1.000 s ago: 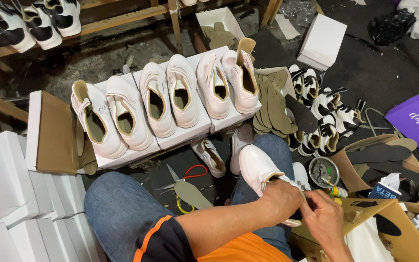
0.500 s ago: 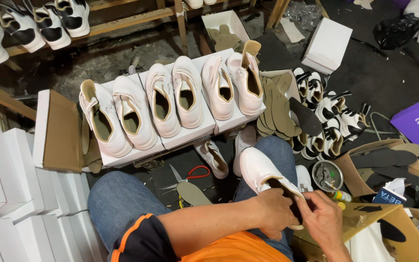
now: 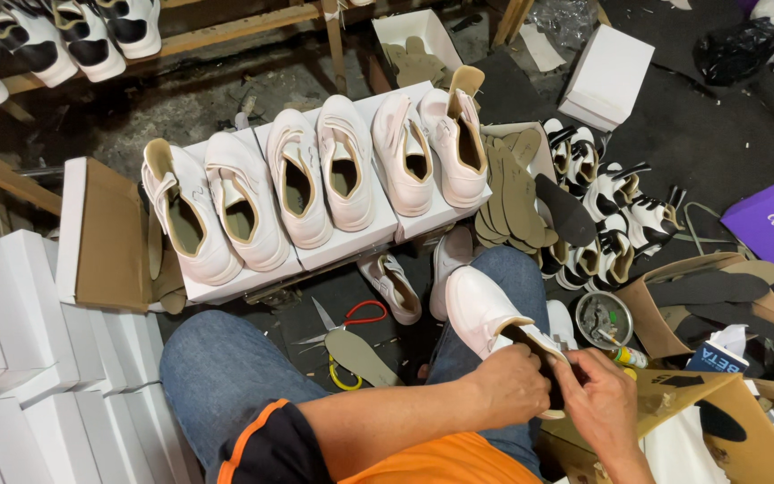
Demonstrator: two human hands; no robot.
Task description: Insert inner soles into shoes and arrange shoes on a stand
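Note:
A white sneaker [image 3: 479, 309] rests on my right knee, toe pointing away. My left hand [image 3: 514, 385] grips the shoe at its opening, fingers closed on the collar. My right hand [image 3: 597, 401] pinches the rim of the opening from the other side, next to a dark insole inside the shoe. Both hands touch the shoe and partly hide its heel.
Several white sneakers [image 3: 315, 175] line white boxes ahead. Scissors with red handles [image 3: 351, 318] and a loose insole [image 3: 357, 356] lie on the floor between my legs. Stacked insoles [image 3: 512, 193], black-and-white shoes [image 3: 602, 206], a glue tin [image 3: 604, 318], white boxes [image 3: 11, 341] surround me.
My hands stay on the sneaker's opening; the fingers have shifted slightly around the collar. The view has drifted a little.

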